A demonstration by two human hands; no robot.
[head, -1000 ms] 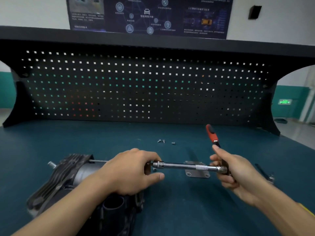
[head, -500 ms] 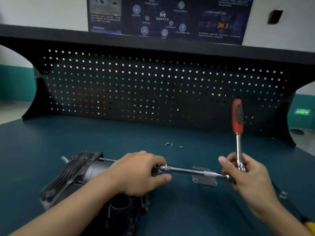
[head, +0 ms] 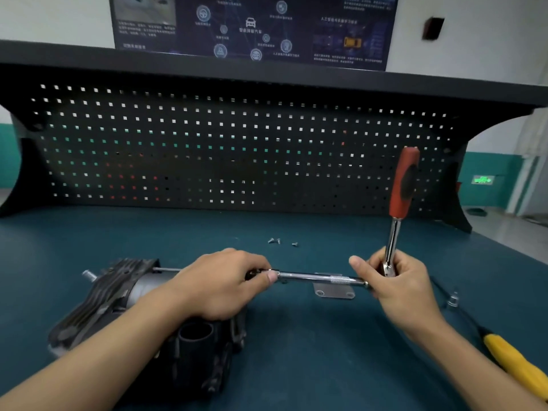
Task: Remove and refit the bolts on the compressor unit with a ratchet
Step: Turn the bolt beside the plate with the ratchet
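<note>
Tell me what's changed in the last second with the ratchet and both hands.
The ratchet swung from a low lean away from the person to nearly upright, turned by the right hand, which keeps its grip near the head. The left hand still pinches the socket end of the extension bar at the compressor. The loose bolts and the metal plate lie as before.

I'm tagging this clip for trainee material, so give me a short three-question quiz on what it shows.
1. True or false: the ratchet has its red handle pointing upward.
2. Which hand grips the ratchet at its head: A left, B right?
3. Fill in: the left hand pinches the extension bar beside the ____.
Key: 1 true; 2 B, the right hand; 3 compressor.
</note>
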